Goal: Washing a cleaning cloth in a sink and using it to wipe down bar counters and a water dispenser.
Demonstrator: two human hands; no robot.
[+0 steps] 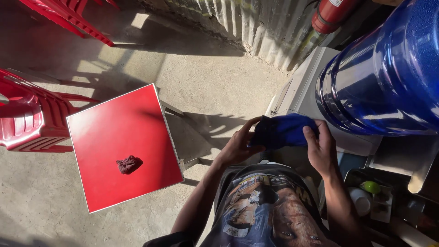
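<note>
Holding a blue cloth (282, 130) bunched between both hands, left hand (238, 146) and right hand (322, 151) fingers clenched on it, just below the big blue water jug (384, 77). Wiping looks in hand; next, press cloth flat against the jug.

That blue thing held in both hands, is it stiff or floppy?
The blue cloth is probably floppy: it bunches and folds between the left hand and right hand. It is likely light, since fingertips alone hold it. It seems unlikely to roll or break.
</note>
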